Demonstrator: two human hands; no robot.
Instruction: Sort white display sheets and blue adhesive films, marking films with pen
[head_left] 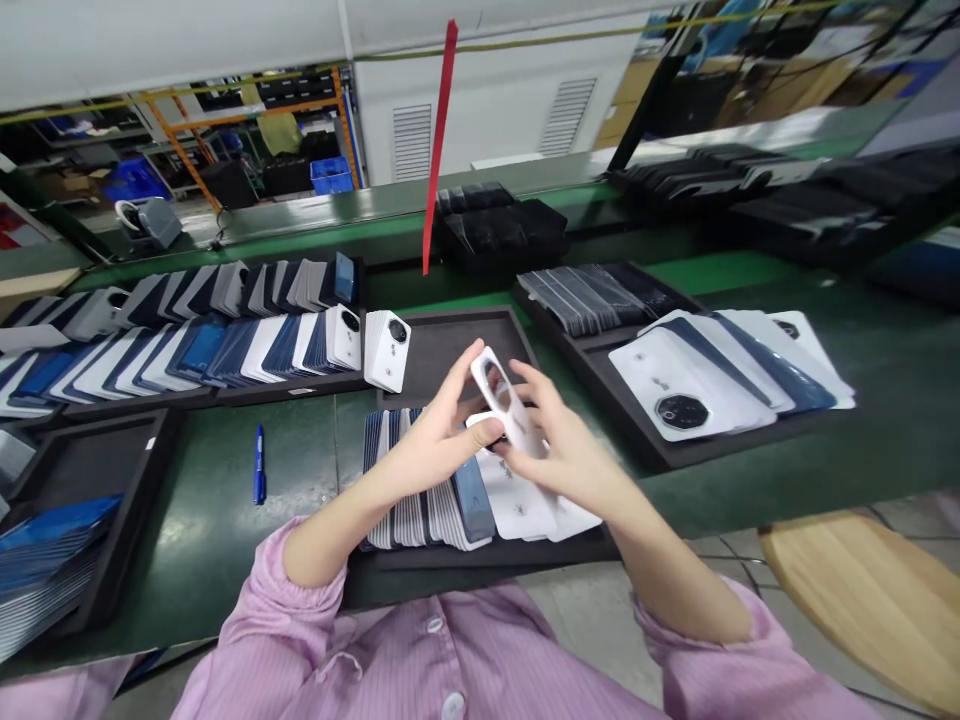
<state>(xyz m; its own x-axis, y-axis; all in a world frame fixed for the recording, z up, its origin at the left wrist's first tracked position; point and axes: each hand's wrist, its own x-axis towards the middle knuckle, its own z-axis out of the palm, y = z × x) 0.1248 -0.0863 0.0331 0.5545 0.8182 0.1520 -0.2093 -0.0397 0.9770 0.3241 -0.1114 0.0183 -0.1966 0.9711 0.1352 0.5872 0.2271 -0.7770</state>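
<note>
Between my two hands a white phone back cover (511,405) with a dark round camera window is held up at a tilt. My left hand (456,420) pinches its upper left end, thumb in front. On its right edge my right hand (551,430) grips it with thumb and fingers. Right below lie more white covers (517,505), fanned out flat, beside a packed row of blue and white covers (431,510) in a black tray (495,555). My hands partly hide the tray behind them.
A black tray (457,345) with a few upright white covers (386,350) stands behind my hands. Long rows of covers (262,350) fill trays at left. A blue pen (259,465) lies on the green table. Fanned covers (720,375) rest at right. A red strip (441,140) hangs ahead.
</note>
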